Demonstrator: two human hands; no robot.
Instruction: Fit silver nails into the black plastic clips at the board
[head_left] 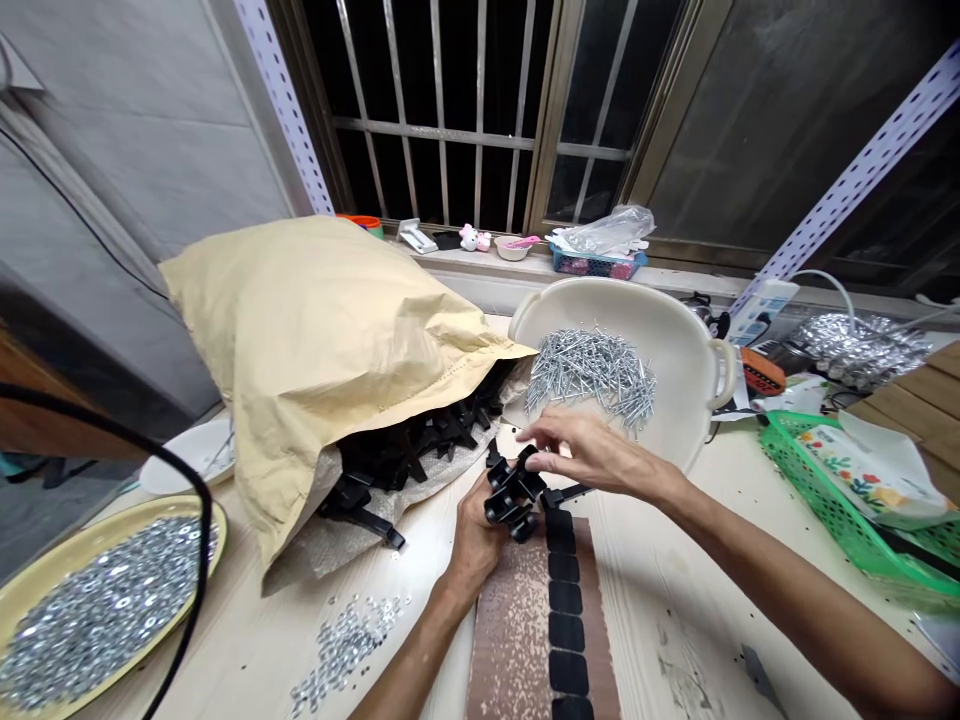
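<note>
My left hand [478, 532] is closed around several black plastic parts [516, 490] with rounded, cup-like ends, bunched together over a brown board. Just above the bunch is my right hand [585, 450], its fingers stretched out and apart from the thumb. The thumb tip meets the edge of the parts, though I cannot tell whether it presses on them. A row of black rounded-square pads [566, 630] runs down the brown board [514, 640] below my hands. More black plastic parts [420, 450] spill from the mouth of a large tan paper sack [330, 330].
A cream basin [686, 350] holds a heap of screws or nails [592, 370]. At left, a yellow tray [214, 525] carries many small metal washers or nuts; a loose pile [349, 640] lies on the table. A green basket [817, 500] stands right. A black cable [199, 590] crosses the left foreground.
</note>
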